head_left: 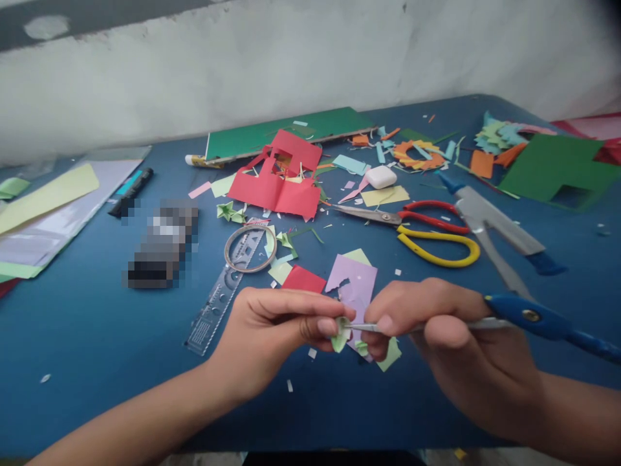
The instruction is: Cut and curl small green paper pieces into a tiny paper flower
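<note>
Between its thumb and fingers, my left hand pinches a small light green folded paper piece. My right hand is closed around a thin silver pointed tool, whose tip touches the green piece. A purple sheet with a torn-looking hole lies on the table beneath and behind the hands. Just behind my left hand is a red paper piece. Part of the tool is hidden by my right fingers.
Scissors lie behind my right hand, beside a grey-and-blue tool. A clear ruler and tape ring are behind my left hand. Red cut paper and a green board lie farther back.
</note>
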### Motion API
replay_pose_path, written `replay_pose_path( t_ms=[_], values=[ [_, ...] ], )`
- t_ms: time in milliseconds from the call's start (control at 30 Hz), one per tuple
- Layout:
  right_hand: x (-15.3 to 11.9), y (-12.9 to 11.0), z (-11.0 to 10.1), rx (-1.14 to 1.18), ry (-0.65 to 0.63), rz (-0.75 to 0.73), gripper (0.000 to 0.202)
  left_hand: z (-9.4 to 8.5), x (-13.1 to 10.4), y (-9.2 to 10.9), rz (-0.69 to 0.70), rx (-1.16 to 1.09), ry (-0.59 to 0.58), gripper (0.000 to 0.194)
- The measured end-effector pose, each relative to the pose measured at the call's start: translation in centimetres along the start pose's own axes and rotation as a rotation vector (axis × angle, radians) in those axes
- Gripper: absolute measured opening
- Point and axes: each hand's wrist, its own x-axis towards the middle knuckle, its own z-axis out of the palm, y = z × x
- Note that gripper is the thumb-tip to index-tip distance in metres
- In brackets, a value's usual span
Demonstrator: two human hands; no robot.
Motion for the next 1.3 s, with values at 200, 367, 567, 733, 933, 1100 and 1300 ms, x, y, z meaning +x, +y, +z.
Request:
replay_pose_path(
  t_ms=[200,367,567,733,933,1100,1300],
  values=[
    [0.12,-0.06,0.07,-0.051,0.008,-0.019,0.022,-0.04,0.11,-0.22,-0.007,-0.031,0.023,0.019],
    [0.14,-0.01,0.03,-0.05,0.013,-0.03,0.022,-0.31,0.0,-0.43,0.008,-0.035,0.016,0.017],
    [0.07,-0.01,-0.07,-0.064,0.001,-0.028,0.022,-0.17,0.04,-0.21,0.014,-0.019,0.006,0.022],
    [0.03,0.12,-0.05,-0.083,-0.016,-0.037,0.021,0.08,0.02,0.06,-0.004,0.005,0.016,0.026],
    [-0.04,0.06,-0.06,-0.086,0.016,-0.071,0.02,-0.09,0.01,-0.05,0.014,0.007,0.001,0.026],
    [0.21,0.04,0.2,-0.139,0.042,-0.072,0.024,-0.18,-0.07,-0.15,0.016,0.019,0.003,0.025],
    [0.26,0.03,0.27,-0.147,0.025,-0.05,0.025,-0.03,-0.04,0.0,0.009,0.034,0.044,0.021]
  ],
)
